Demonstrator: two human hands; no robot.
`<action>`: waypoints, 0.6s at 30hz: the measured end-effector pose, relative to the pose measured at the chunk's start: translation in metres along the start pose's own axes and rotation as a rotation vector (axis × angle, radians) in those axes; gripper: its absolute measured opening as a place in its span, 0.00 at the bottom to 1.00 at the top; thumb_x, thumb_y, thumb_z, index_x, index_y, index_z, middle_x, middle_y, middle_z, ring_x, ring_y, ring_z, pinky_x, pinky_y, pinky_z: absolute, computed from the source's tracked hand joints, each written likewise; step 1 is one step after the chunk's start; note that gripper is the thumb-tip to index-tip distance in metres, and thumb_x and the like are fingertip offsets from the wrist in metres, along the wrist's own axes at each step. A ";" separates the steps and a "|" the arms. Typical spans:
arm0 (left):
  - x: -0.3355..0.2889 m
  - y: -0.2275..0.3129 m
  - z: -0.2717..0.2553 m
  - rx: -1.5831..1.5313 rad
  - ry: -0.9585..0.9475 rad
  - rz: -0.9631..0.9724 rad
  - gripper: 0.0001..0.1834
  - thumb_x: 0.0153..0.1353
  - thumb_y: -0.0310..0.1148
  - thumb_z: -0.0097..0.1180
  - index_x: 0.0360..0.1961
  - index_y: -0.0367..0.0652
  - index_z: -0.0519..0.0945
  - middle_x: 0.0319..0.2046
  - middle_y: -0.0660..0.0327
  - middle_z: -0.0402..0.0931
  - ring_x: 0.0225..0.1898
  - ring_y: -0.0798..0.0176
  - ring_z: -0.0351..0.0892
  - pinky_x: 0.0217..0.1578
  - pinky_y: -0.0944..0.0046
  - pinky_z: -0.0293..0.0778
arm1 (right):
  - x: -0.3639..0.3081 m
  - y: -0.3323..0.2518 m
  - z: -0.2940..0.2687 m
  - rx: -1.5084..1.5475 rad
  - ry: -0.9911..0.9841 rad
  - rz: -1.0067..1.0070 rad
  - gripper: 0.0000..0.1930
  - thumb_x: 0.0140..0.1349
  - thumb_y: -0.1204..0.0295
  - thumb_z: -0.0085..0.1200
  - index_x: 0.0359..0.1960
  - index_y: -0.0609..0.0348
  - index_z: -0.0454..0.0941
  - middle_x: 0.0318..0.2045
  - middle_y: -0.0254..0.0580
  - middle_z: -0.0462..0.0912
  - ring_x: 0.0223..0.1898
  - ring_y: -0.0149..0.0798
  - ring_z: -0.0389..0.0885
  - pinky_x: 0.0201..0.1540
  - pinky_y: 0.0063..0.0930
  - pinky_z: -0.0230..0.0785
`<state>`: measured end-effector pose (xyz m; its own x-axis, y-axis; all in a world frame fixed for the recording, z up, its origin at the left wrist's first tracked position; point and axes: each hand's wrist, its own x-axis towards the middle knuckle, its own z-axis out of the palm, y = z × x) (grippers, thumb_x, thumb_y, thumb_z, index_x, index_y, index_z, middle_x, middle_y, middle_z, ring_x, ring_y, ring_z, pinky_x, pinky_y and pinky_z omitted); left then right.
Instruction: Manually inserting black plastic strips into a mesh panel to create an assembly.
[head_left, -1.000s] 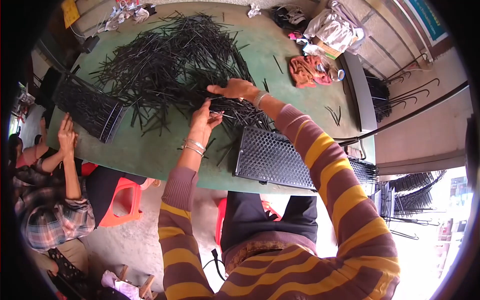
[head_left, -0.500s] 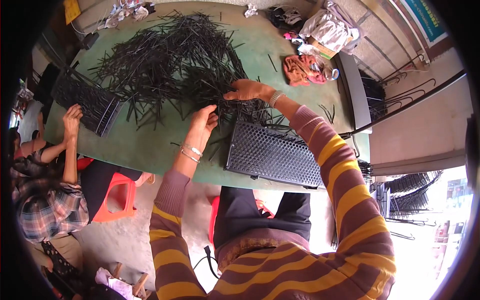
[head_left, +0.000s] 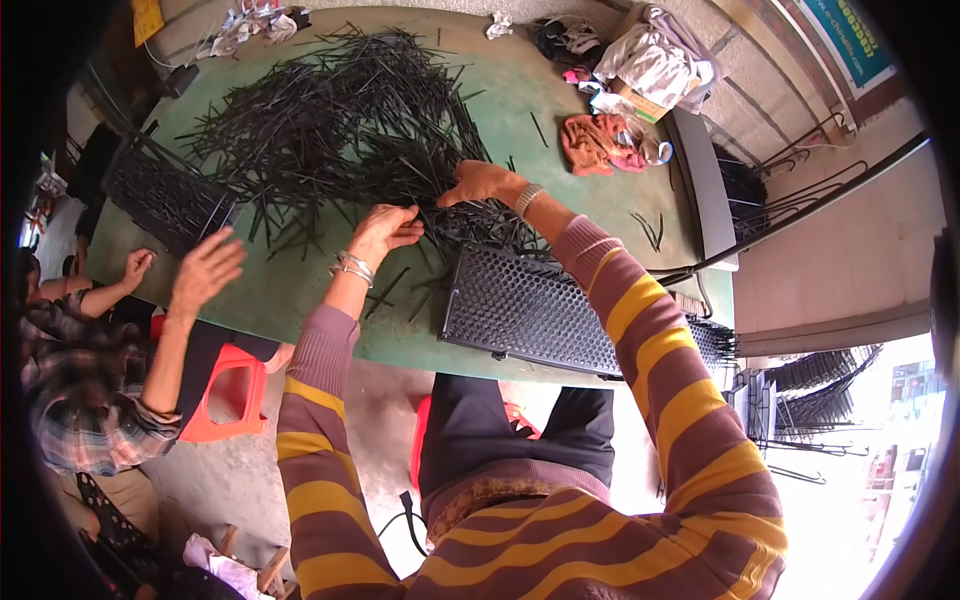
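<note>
Bare hands work at the near edge of a heap of thin black strips [head_left: 345, 105] on a green desk [head_left: 285, 305]. Over the past second the gap between the worker's hands has widened, the right hand [head_left: 483, 184] shifting rightward along the strips, which suggests handling continues at the heap rather than at the perforated black panel [head_left: 530, 308] just below it. The left hand's [head_left: 380, 232] fingers are bent, their tips drawn toward the thumb; whether a strip is caught there cannot be told. The right hand's fingers curve down over the strips, their grip likewise unclear. At left, a co-worker's near hand [head_left: 208, 270], spread open, has lifted away from a strip-laden black rack [head_left: 168, 195]; that seems to leave the worker's own handling undisturbed. The strips, slender, dark and mostly straight, lie tangled at every angle across the middle of the desk, densest toward the far side and under the hands. A few stray ones [head_left: 650, 232] rest apart at right, below a crumpled orange cloth [head_left: 588, 143].
</note>
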<state>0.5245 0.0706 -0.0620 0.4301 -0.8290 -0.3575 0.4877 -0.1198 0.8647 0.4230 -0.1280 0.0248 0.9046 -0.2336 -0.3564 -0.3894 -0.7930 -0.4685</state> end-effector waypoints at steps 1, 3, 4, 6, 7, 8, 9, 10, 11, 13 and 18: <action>0.005 0.003 0.019 -0.042 0.085 -0.059 0.19 0.58 0.44 0.63 0.38 0.37 0.76 0.32 0.56 0.78 0.31 0.57 0.81 0.36 0.56 0.81 | 0.001 0.015 0.005 0.041 0.054 -0.024 0.39 0.42 0.48 0.65 0.42 0.78 0.77 0.40 0.60 0.82 0.44 0.52 0.80 0.45 0.41 0.71; 0.003 0.016 0.048 -0.101 0.077 -0.144 0.30 0.50 0.54 0.68 0.39 0.37 0.75 0.35 0.57 0.75 0.32 0.58 0.77 0.34 0.54 0.80 | -0.004 0.026 0.006 0.021 0.111 -0.038 0.35 0.43 0.51 0.64 0.42 0.76 0.77 0.41 0.61 0.81 0.45 0.52 0.80 0.45 0.41 0.71; -0.002 0.023 0.058 -0.101 0.080 -0.140 0.30 0.50 0.54 0.68 0.39 0.37 0.75 0.35 0.57 0.75 0.32 0.58 0.77 0.34 0.54 0.80 | -0.006 0.024 0.010 0.006 0.160 -0.066 0.32 0.44 0.54 0.63 0.42 0.75 0.78 0.41 0.61 0.81 0.46 0.51 0.80 0.46 0.41 0.71; -0.014 0.028 0.064 -0.229 0.164 -0.132 0.39 0.43 0.60 0.70 0.45 0.37 0.73 0.38 0.57 0.72 0.35 0.57 0.75 0.34 0.53 0.79 | -0.018 -0.007 0.004 0.036 0.069 -0.042 0.28 0.45 0.57 0.62 0.41 0.73 0.78 0.41 0.62 0.81 0.46 0.52 0.80 0.48 0.41 0.70; -0.016 0.032 0.064 -0.246 0.096 -0.142 0.45 0.41 0.61 0.70 0.51 0.37 0.70 0.40 0.57 0.70 0.37 0.57 0.74 0.35 0.53 0.79 | -0.026 -0.017 0.000 0.061 -0.003 -0.002 0.25 0.46 0.60 0.60 0.40 0.71 0.79 0.41 0.62 0.80 0.47 0.52 0.79 0.50 0.41 0.69; -0.015 0.036 0.065 -0.248 0.098 -0.140 0.45 0.41 0.61 0.70 0.51 0.37 0.70 0.40 0.57 0.70 0.37 0.57 0.74 0.35 0.53 0.79 | -0.031 -0.020 0.003 0.058 -0.004 -0.004 0.25 0.46 0.60 0.60 0.40 0.71 0.79 0.41 0.62 0.80 0.47 0.52 0.79 0.50 0.41 0.69; -0.013 0.040 0.068 -0.255 0.134 -0.173 0.45 0.42 0.60 0.70 0.51 0.37 0.70 0.41 0.57 0.69 0.37 0.57 0.74 0.35 0.54 0.79 | -0.038 -0.024 0.006 0.055 0.103 -0.022 0.22 0.46 0.62 0.59 0.38 0.70 0.79 0.39 0.62 0.80 0.47 0.53 0.79 0.51 0.43 0.68; -0.012 0.044 0.073 -0.261 0.162 -0.204 0.44 0.42 0.60 0.70 0.52 0.38 0.70 0.42 0.57 0.68 0.38 0.57 0.74 0.35 0.55 0.79 | -0.046 -0.026 0.007 0.050 0.216 -0.035 0.20 0.47 0.64 0.58 0.36 0.69 0.78 0.37 0.63 0.80 0.47 0.53 0.79 0.52 0.45 0.67; -0.014 0.046 0.081 -0.253 0.147 -0.170 0.43 0.42 0.59 0.71 0.51 0.39 0.70 0.42 0.57 0.68 0.38 0.56 0.74 0.35 0.55 0.79 | -0.054 -0.030 0.006 -0.075 0.203 -0.064 0.19 0.48 0.67 0.57 0.38 0.70 0.77 0.39 0.60 0.79 0.49 0.53 0.78 0.55 0.49 0.64; -0.015 0.046 0.096 -0.332 0.133 -0.131 0.31 0.40 0.56 0.74 0.40 0.49 0.78 0.34 0.64 0.74 0.23 0.65 0.71 0.27 0.62 0.74 | -0.069 -0.041 0.012 -0.221 0.279 -0.089 0.20 0.49 0.69 0.57 0.42 0.70 0.75 0.41 0.58 0.78 0.49 0.54 0.77 0.56 0.50 0.62; 0.015 0.012 0.094 -0.666 0.261 -0.019 0.22 0.43 0.46 0.74 0.37 0.49 0.80 0.37 0.64 0.76 0.35 0.66 0.72 0.33 0.62 0.72 | -0.081 -0.041 0.041 -0.464 0.555 -0.288 0.26 0.53 0.71 0.55 0.54 0.67 0.66 0.45 0.53 0.74 0.51 0.54 0.73 0.54 0.49 0.62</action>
<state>0.4650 0.0054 -0.0235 0.5443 -0.6620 -0.5153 0.8213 0.2953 0.4882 0.3589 -0.0540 0.0398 0.9610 -0.1333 0.2423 -0.1247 -0.9909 -0.0509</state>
